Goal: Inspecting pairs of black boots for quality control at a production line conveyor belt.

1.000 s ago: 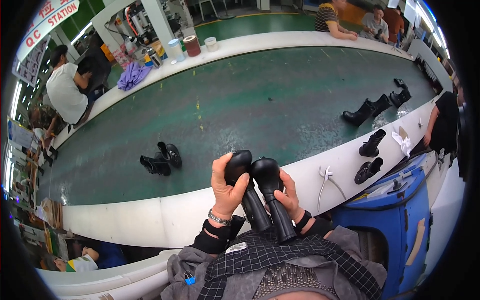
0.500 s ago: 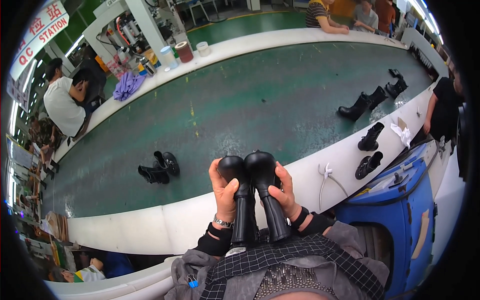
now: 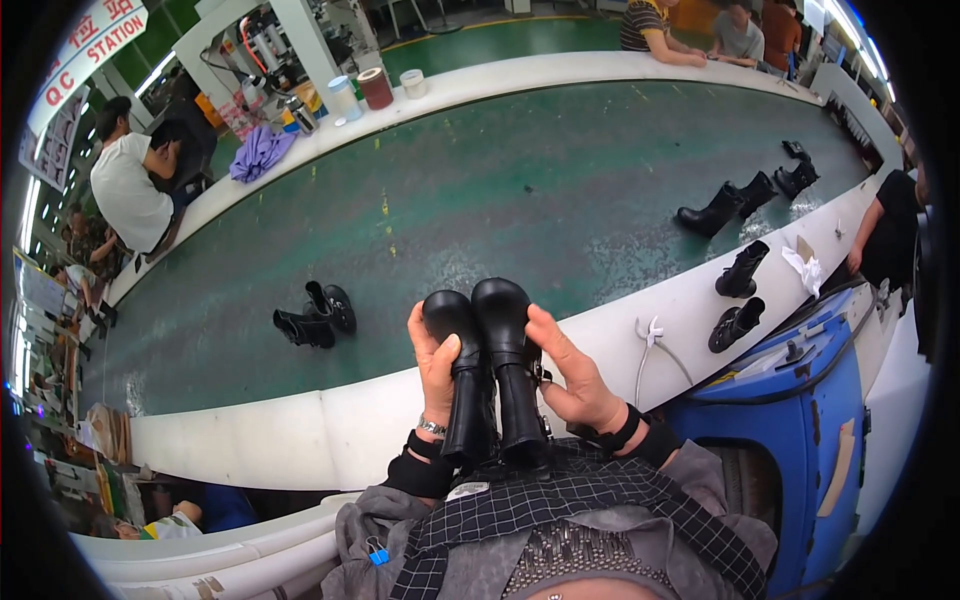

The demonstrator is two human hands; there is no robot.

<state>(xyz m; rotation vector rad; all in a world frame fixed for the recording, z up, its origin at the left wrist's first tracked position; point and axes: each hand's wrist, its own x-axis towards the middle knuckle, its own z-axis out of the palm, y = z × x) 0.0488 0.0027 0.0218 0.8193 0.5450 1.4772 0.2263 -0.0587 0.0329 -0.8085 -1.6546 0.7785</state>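
Note:
Side by side in front of my body are two black ankle boots, a left one [image 3: 458, 365] and a right one [image 3: 508, 345]. Their rounded toes point away from me and their shafts reach down to my checked apron [image 3: 590, 485]. My left hand [image 3: 434, 375] is closed around the left boot, its thumb on top near the instep. Beside the right boot, my right hand [image 3: 580, 380] has its fingers stretched out, the tips close to the toe and the palm near a metal buckle. Whether those fingertips touch the leather I cannot tell.
A white ledge [image 3: 270, 450] edges the green conveyor belt [image 3: 420, 220]. More black boots lie at left [image 3: 318, 315] and right [image 3: 712, 210]. Pincers [image 3: 652, 335], a white cloth [image 3: 803, 270] and boots [image 3: 740, 272] occupy the right ledge above a blue cabinet [image 3: 800, 440]. Other people sit around.
The pair of boots has shifted slightly up and left in view. My right hand has loosened from the right boot, its fingers now straightened; the left hand keeps its grip.

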